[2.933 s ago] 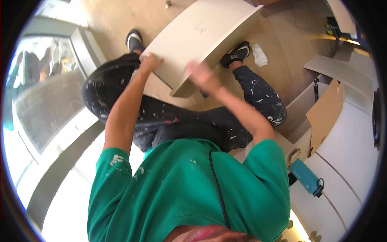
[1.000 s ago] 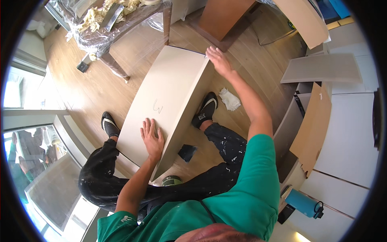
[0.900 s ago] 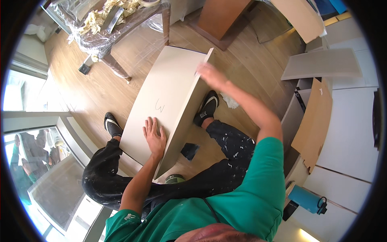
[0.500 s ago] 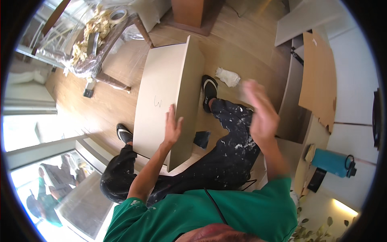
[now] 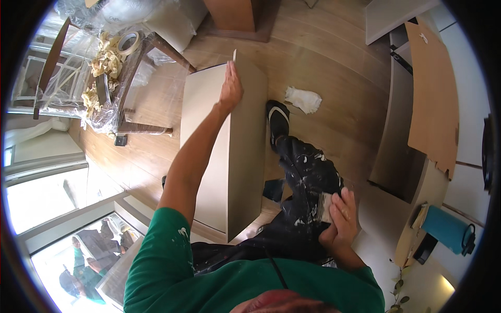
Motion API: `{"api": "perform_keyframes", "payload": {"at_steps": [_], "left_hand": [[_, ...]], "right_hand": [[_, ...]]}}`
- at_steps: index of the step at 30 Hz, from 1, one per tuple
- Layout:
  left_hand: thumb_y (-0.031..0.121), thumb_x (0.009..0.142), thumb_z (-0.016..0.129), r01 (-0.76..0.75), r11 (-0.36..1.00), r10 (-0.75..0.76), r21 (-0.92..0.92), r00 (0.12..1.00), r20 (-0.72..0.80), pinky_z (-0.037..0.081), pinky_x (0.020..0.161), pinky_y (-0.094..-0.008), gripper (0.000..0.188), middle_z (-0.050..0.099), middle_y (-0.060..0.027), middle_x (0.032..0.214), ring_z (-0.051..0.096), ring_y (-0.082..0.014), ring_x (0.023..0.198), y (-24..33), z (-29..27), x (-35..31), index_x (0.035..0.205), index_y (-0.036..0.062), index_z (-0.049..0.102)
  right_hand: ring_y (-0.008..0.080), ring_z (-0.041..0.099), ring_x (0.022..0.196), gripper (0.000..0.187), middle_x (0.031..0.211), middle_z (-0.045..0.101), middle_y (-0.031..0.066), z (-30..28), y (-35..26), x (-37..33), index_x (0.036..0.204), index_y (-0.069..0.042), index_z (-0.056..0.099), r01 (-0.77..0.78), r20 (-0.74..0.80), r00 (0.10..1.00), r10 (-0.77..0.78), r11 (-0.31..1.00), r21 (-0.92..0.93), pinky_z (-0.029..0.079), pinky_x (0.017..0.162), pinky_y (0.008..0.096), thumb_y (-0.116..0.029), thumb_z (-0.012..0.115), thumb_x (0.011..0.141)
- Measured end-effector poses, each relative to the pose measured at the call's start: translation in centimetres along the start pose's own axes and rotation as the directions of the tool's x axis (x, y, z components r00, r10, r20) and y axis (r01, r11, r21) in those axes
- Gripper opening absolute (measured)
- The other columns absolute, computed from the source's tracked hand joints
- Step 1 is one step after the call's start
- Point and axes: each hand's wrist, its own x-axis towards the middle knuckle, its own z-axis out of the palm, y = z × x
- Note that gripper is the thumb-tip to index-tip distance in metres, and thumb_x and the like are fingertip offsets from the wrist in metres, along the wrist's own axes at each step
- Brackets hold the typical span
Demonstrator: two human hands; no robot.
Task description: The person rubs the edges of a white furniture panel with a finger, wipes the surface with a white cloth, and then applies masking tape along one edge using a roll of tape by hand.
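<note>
In front of me a beige drawer-like box (image 5: 248, 141) stands on the wooden floor. My left hand (image 5: 230, 89) lies along its far upper edge, fingers stretched out and close together, gripping nothing. By my paint-spotted right trouser leg, my right hand (image 5: 341, 218) is closed on a small pale flat piece (image 5: 324, 207) with a greyish face. Its exact kind I cannot make out. A crumpled white cloth (image 5: 303, 99) lies on the floor beyond my right shoe (image 5: 277, 124).
At far left, a plastic-wrapped chair (image 5: 148, 129) holds crumpled masking paper (image 5: 107, 62) and a tape roll (image 5: 128, 43). A cardboard sheet (image 5: 430, 99) leans over an open cabinet (image 5: 399, 167) at right, near a blue bottle (image 5: 443, 228). A dark flat piece (image 5: 273, 190) lies beside the box.
My left hand has slid away from me to the box's far edge. My right hand has dropped toward my leg, and the pale piece now shows in it.
</note>
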Motion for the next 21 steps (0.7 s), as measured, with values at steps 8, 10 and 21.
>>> {"api": "perform_keyframes", "payload": {"at_steps": [8, 10, 21], "left_hand": [[0.015, 0.105, 0.039, 0.227, 0.972, -0.232, 0.052, 0.964, 0.131, 0.039, 0.116, -0.0431, 0.056, 0.03, -0.0348, 0.158, 0.042, -0.0463, 0.141, 1.2, 1.4, 10.3, 0.152, -0.0118, 0.026], [0.013, 0.105, 0.04, 0.225, 0.974, -0.225, 0.004, 0.973, 0.056, 0.041, 0.115, -0.0438, 0.055, 0.034, -0.0342, 0.156, 0.046, -0.0465, 0.138, 1.1, 0.2, 8.3, 0.152, -0.0113, 0.027], [0.015, 0.107, 0.037, 0.154, 0.983, -0.144, -0.101, 0.985, 0.098, 0.014, 0.124, -0.0584, 0.059, 0.026, -0.0325, 0.161, 0.018, -0.0509, 0.151, 6.8, -6.9, -20.1, 0.157, -0.009, 0.019]], "right_hand": [[0.0454, 0.062, 0.124, 0.024, 0.12, 0.07, 0.0233, -0.4, 0.4, -0.3, 0.114, 0.0, 0.064, -0.017, 0.002, 1.0, 0.017, 0.999, 0.038, 0.042, 0.11, 0.0602, 0.003, 0.054, 0.093], [0.0455, 0.062, 0.124, 0.025, 0.12, 0.07, 0.0234, -0.6, 0.2, 0.0, 0.115, 0.0, 0.064, -0.02, 0.017, 1.0, 0.019, 0.998, 0.062, 0.042, 0.11, 0.0604, 0.003, 0.053, 0.092], [0.0426, 0.061, 0.127, 0.036, 0.124, 0.069, 0.0236, -0.1, -0.2, 0.9, 0.115, 0.008, 0.067, -0.018, -0.076, 0.997, 0.032, 0.985, 0.169, 0.04, 0.113, 0.0578, 0.012, 0.042, 0.09]]}}
